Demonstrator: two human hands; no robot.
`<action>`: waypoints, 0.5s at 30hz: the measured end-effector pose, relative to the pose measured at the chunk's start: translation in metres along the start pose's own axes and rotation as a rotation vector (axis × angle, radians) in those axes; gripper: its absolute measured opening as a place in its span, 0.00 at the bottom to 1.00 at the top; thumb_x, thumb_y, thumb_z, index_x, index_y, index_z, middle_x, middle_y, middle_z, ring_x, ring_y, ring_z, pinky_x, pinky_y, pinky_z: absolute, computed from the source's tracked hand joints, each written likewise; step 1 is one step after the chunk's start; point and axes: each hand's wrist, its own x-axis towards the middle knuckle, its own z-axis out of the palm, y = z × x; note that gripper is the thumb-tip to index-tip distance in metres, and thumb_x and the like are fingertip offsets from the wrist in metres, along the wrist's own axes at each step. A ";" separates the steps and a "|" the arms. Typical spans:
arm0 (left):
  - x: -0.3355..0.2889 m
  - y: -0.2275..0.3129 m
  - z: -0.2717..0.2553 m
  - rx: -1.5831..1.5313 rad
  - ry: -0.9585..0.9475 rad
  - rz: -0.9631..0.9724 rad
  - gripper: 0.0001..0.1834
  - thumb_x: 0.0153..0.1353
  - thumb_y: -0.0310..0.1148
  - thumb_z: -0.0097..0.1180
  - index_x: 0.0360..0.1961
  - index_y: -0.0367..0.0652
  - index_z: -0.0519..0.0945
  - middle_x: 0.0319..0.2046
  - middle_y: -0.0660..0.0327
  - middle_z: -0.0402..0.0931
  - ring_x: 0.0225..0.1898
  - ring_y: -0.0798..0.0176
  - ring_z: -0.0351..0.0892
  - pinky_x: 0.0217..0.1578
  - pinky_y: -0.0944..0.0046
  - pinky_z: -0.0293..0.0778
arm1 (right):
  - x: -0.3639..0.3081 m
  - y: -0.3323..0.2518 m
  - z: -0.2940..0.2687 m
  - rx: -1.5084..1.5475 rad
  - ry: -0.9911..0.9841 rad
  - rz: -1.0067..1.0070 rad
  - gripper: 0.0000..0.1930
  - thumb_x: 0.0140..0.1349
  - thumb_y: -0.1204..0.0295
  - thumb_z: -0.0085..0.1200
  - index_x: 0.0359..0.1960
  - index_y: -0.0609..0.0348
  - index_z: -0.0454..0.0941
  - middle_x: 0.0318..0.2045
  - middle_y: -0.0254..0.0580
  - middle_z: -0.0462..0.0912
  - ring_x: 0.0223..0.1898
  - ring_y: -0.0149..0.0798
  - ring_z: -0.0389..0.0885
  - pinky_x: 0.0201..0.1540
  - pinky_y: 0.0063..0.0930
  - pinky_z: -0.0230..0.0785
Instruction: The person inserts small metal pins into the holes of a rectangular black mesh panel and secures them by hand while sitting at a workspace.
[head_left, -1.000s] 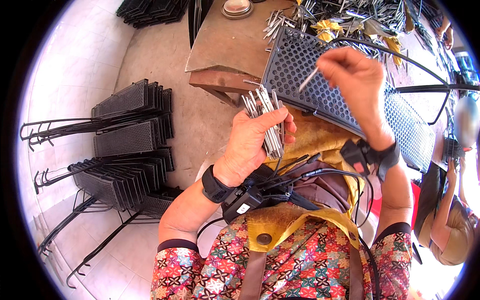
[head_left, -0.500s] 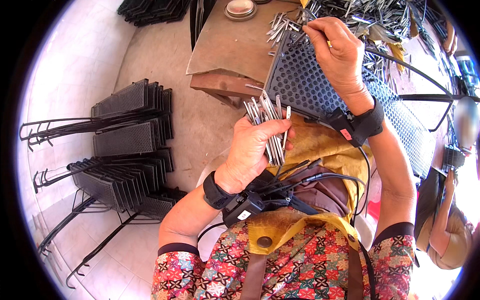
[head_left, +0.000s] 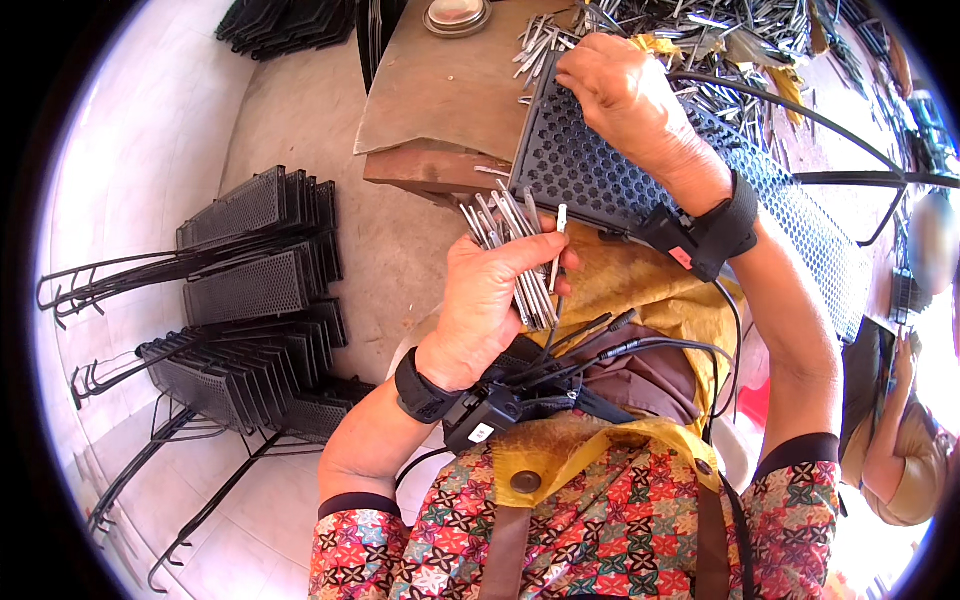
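A bundle of thin, flat metal strips (head_left: 532, 275) is clasped in my left hand (head_left: 480, 300), the thumb lying across it. One strip stands apart from the bunch beside the thumb tip. My right hand (head_left: 625, 95) is closed over the far left part of a black perforated metal panel (head_left: 580, 175), its fingertips at the panel's edge; they hide whatever is between them. The panel lies slanting to the right in front of me, over a yellow apron (head_left: 610, 280).
Behind the panel stands a wooden bench (head_left: 440, 90) with a small round metal dish (head_left: 457, 14). Loose metal strips (head_left: 740, 45) lie heaped at the far right. Several black racks (head_left: 235, 290) lean stacked on the left. Another person's arm (head_left: 888, 440) shows at right.
My right hand has moved left and slightly lower, onto the panel's far left part. The view has shifted a little; my left hand still grips the strips.
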 end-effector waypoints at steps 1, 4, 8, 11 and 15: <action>-0.001 0.000 -0.001 0.019 -0.003 0.009 0.10 0.52 0.23 0.57 0.36 0.36 0.73 0.28 0.58 0.75 0.29 0.62 0.78 0.25 0.65 0.75 | 0.000 -0.003 -0.001 0.001 -0.009 0.019 0.07 0.44 0.81 0.51 0.27 0.59 0.75 0.21 0.45 0.72 0.29 0.51 0.74 0.33 0.40 0.68; 0.001 0.000 -0.002 0.004 -0.003 0.015 0.09 0.53 0.23 0.57 0.36 0.35 0.73 0.26 0.57 0.76 0.27 0.63 0.78 0.24 0.66 0.76 | -0.009 -0.031 -0.015 0.193 -0.024 0.268 0.08 0.48 0.74 0.57 0.30 0.63 0.77 0.21 0.48 0.76 0.25 0.50 0.76 0.28 0.35 0.69; 0.002 -0.002 -0.003 -0.015 -0.074 0.031 0.08 0.53 0.23 0.57 0.35 0.35 0.74 0.27 0.57 0.76 0.27 0.63 0.78 0.24 0.66 0.76 | -0.021 -0.072 -0.041 0.748 -0.416 0.840 0.08 0.50 0.74 0.58 0.29 0.67 0.78 0.18 0.37 0.78 0.19 0.23 0.73 0.21 0.18 0.64; 0.000 -0.003 -0.002 0.004 -0.093 0.043 0.09 0.53 0.24 0.58 0.35 0.35 0.74 0.28 0.57 0.76 0.28 0.62 0.78 0.24 0.66 0.76 | -0.030 -0.072 -0.046 0.820 -0.358 0.919 0.05 0.51 0.76 0.57 0.28 0.65 0.79 0.18 0.33 0.78 0.17 0.20 0.71 0.19 0.14 0.63; 0.000 -0.005 -0.005 -0.006 -0.067 0.041 0.10 0.53 0.26 0.58 0.36 0.36 0.74 0.28 0.57 0.76 0.29 0.61 0.78 0.24 0.65 0.76 | -0.021 -0.049 -0.051 0.658 0.025 0.932 0.03 0.50 0.77 0.58 0.27 0.63 0.79 0.17 0.31 0.77 0.17 0.20 0.70 0.18 0.15 0.63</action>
